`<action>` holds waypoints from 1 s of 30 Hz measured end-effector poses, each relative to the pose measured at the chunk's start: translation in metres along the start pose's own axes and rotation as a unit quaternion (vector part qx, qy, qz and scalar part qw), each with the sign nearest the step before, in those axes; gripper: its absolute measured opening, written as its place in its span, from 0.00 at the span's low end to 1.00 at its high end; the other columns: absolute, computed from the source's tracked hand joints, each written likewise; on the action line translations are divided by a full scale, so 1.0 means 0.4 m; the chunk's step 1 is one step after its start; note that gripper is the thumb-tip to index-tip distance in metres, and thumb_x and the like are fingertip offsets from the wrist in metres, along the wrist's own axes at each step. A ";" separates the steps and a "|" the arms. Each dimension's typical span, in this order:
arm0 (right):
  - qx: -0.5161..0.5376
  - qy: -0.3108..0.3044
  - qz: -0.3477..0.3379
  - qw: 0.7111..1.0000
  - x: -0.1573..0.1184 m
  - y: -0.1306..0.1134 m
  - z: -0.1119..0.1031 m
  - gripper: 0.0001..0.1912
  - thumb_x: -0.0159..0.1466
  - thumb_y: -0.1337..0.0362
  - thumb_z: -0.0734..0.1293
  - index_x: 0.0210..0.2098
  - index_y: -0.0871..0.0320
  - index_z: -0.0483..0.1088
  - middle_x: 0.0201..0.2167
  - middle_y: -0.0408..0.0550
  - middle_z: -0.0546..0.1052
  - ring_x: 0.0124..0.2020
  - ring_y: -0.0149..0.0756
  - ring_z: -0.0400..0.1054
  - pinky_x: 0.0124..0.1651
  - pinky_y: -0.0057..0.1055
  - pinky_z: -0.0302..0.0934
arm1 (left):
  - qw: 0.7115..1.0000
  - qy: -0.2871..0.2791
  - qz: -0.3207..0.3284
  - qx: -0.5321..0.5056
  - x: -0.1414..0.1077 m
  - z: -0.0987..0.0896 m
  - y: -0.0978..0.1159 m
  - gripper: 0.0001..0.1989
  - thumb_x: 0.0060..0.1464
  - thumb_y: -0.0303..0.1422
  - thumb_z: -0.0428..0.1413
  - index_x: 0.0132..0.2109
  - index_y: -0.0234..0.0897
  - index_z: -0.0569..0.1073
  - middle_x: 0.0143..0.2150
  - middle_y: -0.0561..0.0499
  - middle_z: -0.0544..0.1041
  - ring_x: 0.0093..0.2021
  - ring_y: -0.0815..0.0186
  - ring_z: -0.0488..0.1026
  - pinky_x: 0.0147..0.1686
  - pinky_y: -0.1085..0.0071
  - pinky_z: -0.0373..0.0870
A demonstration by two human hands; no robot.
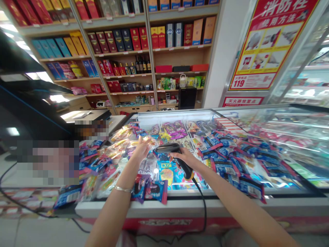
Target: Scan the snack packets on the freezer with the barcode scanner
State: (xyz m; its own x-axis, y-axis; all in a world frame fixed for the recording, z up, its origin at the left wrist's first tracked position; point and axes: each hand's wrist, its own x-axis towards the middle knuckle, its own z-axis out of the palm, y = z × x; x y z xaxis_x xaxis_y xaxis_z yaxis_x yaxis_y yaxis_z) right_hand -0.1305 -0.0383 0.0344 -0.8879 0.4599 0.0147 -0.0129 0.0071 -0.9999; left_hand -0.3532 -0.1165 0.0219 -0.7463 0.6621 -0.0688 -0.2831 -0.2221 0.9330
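My right hand (184,157) is shut around the grip of a black handheld barcode scanner (177,156), whose head points left toward my left hand (141,149). That hand pinches a translucent plastic packet with yellow contents (149,141) at its fingertips, just above a heap of similar packets. The scanner head and the packet are close together, and I cannot tell if they touch. A black cord (203,206) runs down from the scanner's base, over the front of the freezer. A thin bracelet (122,188) circles my left wrist.
A glass-topped chest freezer (226,202) holds heaped colourful ice-cream packets, and some lie on its front rim. Behind it stand wooden shelves (180,58) of boxed liquor and bottles. A red-and-yellow fire-safety poster (272,44) hangs at right. A counter with pixelated patches is at left.
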 end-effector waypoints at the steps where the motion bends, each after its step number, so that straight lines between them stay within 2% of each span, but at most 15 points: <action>1: 0.000 -0.001 -0.001 1.000 0.000 0.001 0.001 0.18 0.54 0.53 0.69 0.33 0.63 0.73 0.27 0.50 0.78 0.13 0.30 0.66 0.16 0.27 0.59 | 1.000 -0.009 -0.012 0.002 -0.006 0.003 0.002 0.45 0.48 0.19 0.58 0.68 0.49 0.48 0.39 0.51 0.72 0.27 0.73 0.71 0.25 0.80 0.69; 3: 0.006 0.003 -0.007 1.000 -0.002 0.000 0.002 0.18 0.54 0.53 0.69 0.33 0.64 0.73 0.26 0.49 0.77 0.14 0.30 0.66 0.16 0.27 0.60 | 1.000 -0.019 -0.003 0.010 -0.014 0.007 0.005 0.51 0.44 0.16 0.58 0.68 0.54 0.45 0.45 0.50 0.73 0.31 0.72 0.73 0.29 0.78 0.71; 5: 0.015 0.009 -0.012 1.000 -0.005 -0.003 0.003 0.18 0.54 0.53 0.69 0.33 0.64 0.73 0.26 0.48 0.77 0.14 0.30 0.66 0.16 0.27 0.60 | 0.998 -0.028 0.047 0.036 -0.018 0.009 0.007 0.54 0.44 0.18 0.58 0.68 0.58 0.38 0.49 0.50 0.72 0.31 0.73 0.74 0.31 0.75 0.73; 9: 0.016 0.013 -0.023 1.000 -0.012 -0.008 0.007 0.17 0.54 0.53 0.70 0.32 0.63 0.73 0.25 0.47 0.76 0.13 0.29 0.65 0.16 0.26 0.59 | 0.984 -0.058 0.136 0.095 -0.015 0.005 0.004 0.55 0.49 0.25 0.56 0.68 0.55 0.25 0.54 0.47 0.70 0.30 0.74 0.73 0.32 0.73 0.74; 12: 0.011 0.007 -0.030 0.999 -0.013 -0.007 0.008 0.16 0.55 0.54 0.70 0.32 0.63 0.73 0.24 0.47 0.76 0.13 0.29 0.65 0.16 0.25 0.59 | 0.967 -0.085 0.205 0.122 -0.011 0.002 -0.001 0.54 0.50 0.28 0.55 0.68 0.54 0.24 0.61 0.42 0.64 0.34 0.72 0.74 0.35 0.71 0.75; 15: -0.004 0.007 -0.029 1.000 -0.013 -0.005 0.006 0.16 0.55 0.53 0.70 0.30 0.62 0.73 0.23 0.47 0.76 0.14 0.29 0.65 0.16 0.25 0.59 | 0.953 -0.098 0.256 0.131 -0.010 0.001 -0.004 0.52 0.51 0.30 0.56 0.68 0.57 0.26 0.67 0.43 0.56 0.41 0.69 0.75 0.39 0.68 0.75; 18: -0.025 0.007 -0.021 0.999 -0.013 -0.005 0.004 0.15 0.56 0.53 0.69 0.27 0.62 0.72 0.21 0.47 0.76 0.14 0.30 0.66 0.16 0.25 0.59 | 0.945 -0.107 0.277 0.138 -0.012 0.002 -0.002 0.51 0.52 0.32 0.55 0.68 0.57 0.26 0.67 0.43 0.54 0.45 0.66 0.73 0.40 0.67 0.75; 26: -0.002 0.019 -0.030 0.999 -0.016 -0.010 0.010 0.13 0.56 0.55 0.69 0.28 0.61 0.72 0.24 0.46 0.76 0.13 0.30 0.65 0.16 0.26 0.58 | 0.936 -0.117 0.296 0.150 -0.019 0.004 0.006 0.50 0.53 0.33 0.56 0.68 0.56 0.28 0.66 0.40 0.56 0.44 0.64 0.74 0.38 0.66 0.75; 30: -0.002 0.024 -0.031 0.999 -0.019 -0.015 0.013 0.13 0.55 0.55 0.69 0.28 0.61 0.72 0.24 0.46 0.76 0.13 0.30 0.65 0.15 0.26 0.57 | 0.930 -0.108 0.297 0.186 -0.019 0.006 0.007 0.50 0.54 0.36 0.55 0.68 0.54 0.26 0.66 0.40 0.56 0.44 0.63 0.74 0.38 0.65 0.76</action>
State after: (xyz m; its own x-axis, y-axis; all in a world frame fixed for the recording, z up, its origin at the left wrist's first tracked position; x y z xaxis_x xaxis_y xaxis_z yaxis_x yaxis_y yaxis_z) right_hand -0.1259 -0.0464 0.0401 -0.8625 0.5002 0.0767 -0.0652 0.0404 -0.9971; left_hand -0.3471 -0.1205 0.0259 -0.5546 0.6395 0.5325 0.3989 -0.3573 0.8445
